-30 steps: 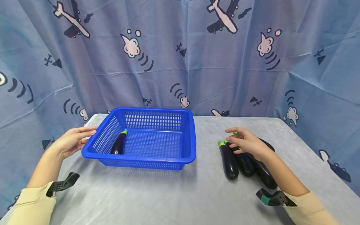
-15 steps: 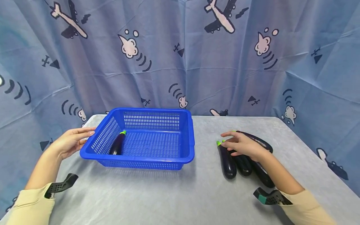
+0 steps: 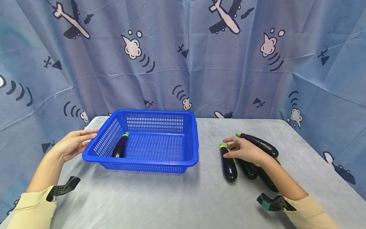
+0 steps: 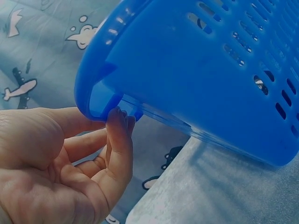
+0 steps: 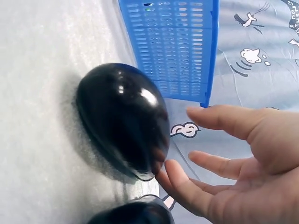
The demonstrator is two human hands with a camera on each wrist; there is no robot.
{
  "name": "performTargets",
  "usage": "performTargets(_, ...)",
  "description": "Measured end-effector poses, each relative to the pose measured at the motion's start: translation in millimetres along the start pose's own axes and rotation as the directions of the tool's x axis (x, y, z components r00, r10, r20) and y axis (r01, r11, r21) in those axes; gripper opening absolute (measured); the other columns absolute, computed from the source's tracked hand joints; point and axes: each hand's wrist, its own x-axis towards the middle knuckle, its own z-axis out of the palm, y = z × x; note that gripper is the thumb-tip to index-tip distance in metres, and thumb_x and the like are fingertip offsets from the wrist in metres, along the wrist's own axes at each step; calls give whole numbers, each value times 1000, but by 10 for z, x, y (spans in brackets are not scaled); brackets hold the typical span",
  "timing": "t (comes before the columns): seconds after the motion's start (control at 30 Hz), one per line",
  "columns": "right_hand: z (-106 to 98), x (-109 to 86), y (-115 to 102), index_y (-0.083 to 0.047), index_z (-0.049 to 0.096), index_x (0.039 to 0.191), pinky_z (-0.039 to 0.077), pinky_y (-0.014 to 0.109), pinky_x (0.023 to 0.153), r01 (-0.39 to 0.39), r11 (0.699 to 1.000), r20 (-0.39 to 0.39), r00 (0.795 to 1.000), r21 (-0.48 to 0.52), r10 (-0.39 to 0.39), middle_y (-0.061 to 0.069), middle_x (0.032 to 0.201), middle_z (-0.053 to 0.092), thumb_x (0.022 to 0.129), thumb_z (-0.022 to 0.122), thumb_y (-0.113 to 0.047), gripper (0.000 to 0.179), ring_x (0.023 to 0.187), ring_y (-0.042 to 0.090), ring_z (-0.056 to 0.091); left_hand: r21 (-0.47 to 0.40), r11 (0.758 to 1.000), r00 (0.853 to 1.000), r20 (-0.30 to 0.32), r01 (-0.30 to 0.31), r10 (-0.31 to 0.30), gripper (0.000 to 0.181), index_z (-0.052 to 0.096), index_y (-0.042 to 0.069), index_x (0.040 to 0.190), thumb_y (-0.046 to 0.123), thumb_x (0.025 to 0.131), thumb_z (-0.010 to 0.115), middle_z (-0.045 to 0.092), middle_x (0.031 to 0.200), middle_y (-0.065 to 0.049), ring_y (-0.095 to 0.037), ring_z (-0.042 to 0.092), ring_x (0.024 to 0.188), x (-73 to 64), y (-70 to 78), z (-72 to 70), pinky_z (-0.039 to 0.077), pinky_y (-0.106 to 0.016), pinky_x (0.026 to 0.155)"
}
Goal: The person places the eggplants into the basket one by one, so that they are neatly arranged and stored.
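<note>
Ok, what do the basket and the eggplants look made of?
Basket: most likely moulded plastic, smooth with a soft sheen; regular slots pierce its walls and the rim is rounded.
Eggplants: dark, smooth and glossy, with sharp highlights in the right wrist view. The vivid green at one end hints at imitations, but real skin can't be ruled out.

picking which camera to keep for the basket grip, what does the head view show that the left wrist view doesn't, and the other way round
Only the head view: the right hand, the eggplants lying outside the basket, and both sleeves.

Only the left wrist view: a close look at the hollow underside of the rim, with fingertips against it.

Both: the basket, the left hand at its rim, the table and the curtain.
</note>
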Motion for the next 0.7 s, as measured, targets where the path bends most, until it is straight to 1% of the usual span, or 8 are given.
performTargets(0.2,55,13,2,12,48,147,59,56,97,35,998,-20,999,-58,-36,42,140,55,92,82,-10,68,126,54,60,-1,1000,1000,-1,0,0,38,79,32,99,11,113,51,77,100,10,-10,76,84,-11,0,5,65,-26,75)
performTargets(0.37,85,9,-26,11,49,147,60,57,95,40,995,4,999,-90,-39,44,141,52,86,86,-8,73,126,58,58,6,1000,1000,-9,8,-8,38,79,33,99,12,113,51,77,100,10,-10,76,83,-13,16,16,65,-26,75)
performTargets(0.47,111,3,-42,10,49,147,58,59,97,30,992,10,1000,-125,-29,44,143,51,86,87,-11,75,127,58,57,6,1000,1000,-10,11,-11,38,79,33,98,12,113,51,77,100,10,-10,76,84,-11,23,17,65,-26,75)
performTargets(0.57,151,11,-45,9,52,146,56,60,99,19,985,1,1000,-170,-19,42,142,53,86,87,-17,75,130,56,57,8,1000,1000,-12,16,-16,38,79,33,98,12,113,51,77,100,10,-10,75,84,-7,25,15,65,-26,75)
performTargets(0.7,190,22,-56,6,52,147,57,58,97,-14,976,-3,1000,-217,14,39,140,57,88,87,-25,75,131,52,57,13,1000,1000,-13,21,-21,37,79,33,98,13,113,51,76,100,11,-10,75,84,-5,29,16,65,-26,75)
